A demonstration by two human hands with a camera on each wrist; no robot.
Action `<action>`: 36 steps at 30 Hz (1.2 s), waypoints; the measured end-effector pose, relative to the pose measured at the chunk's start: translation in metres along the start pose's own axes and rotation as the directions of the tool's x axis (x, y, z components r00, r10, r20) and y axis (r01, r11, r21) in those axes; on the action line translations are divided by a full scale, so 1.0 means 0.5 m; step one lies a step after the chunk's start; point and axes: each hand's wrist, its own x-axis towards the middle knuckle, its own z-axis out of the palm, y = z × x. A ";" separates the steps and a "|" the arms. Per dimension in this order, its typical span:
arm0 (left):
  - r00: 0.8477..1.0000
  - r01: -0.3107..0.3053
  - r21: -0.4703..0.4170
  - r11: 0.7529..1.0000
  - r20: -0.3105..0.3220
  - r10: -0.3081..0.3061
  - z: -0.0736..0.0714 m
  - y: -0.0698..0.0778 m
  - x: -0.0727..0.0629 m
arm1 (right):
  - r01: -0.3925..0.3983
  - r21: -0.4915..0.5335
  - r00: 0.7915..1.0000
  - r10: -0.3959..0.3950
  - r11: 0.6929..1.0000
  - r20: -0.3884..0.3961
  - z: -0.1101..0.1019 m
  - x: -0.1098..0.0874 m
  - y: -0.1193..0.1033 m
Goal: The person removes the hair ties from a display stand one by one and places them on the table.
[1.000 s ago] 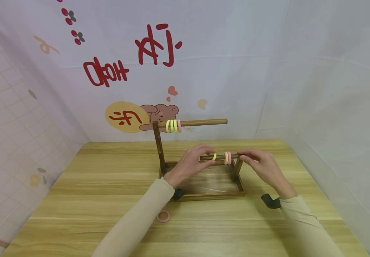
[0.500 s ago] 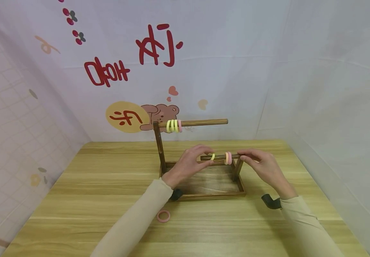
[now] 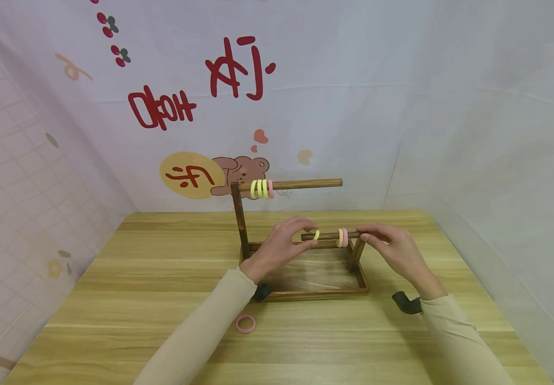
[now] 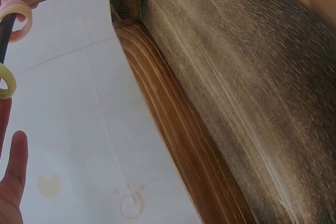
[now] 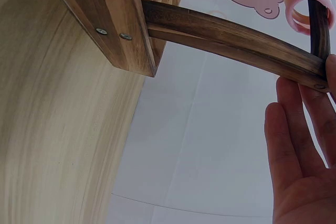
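My left hand pinches a yellow ring near the free left end of the lower wooden rod. The rod passes through this ring. Farther right on the same rod sit an orange ring and a pink ring, side by side. My right hand holds the rod's right end, where it meets the short post. In the right wrist view, fingers lie against that joint. In the left wrist view, the yellow ring shows at the left edge.
The wooden stand has a shallow tray base and a tall left post. Several yellow rings and one pink ring hang on its upper rod. Another pink ring lies on the table in front.
My left hand has drawn the yellow ring slightly leftward along the lower rod, toward its free end. The right hand stays at the post joint.
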 end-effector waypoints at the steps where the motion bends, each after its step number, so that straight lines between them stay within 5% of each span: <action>1: 1.000 0.001 0.003 1.000 -0.001 -0.001 0.000 -0.001 0.000 | -0.002 0.002 1.000 0.002 1.000 0.001 0.000 0.000 0.000; 36: 1.000 -0.010 0.010 1.000 -0.026 0.010 -0.012 -0.016 -0.019 | 0.010 0.013 1.000 -0.010 1.000 -0.011 0.002 -0.001 0.000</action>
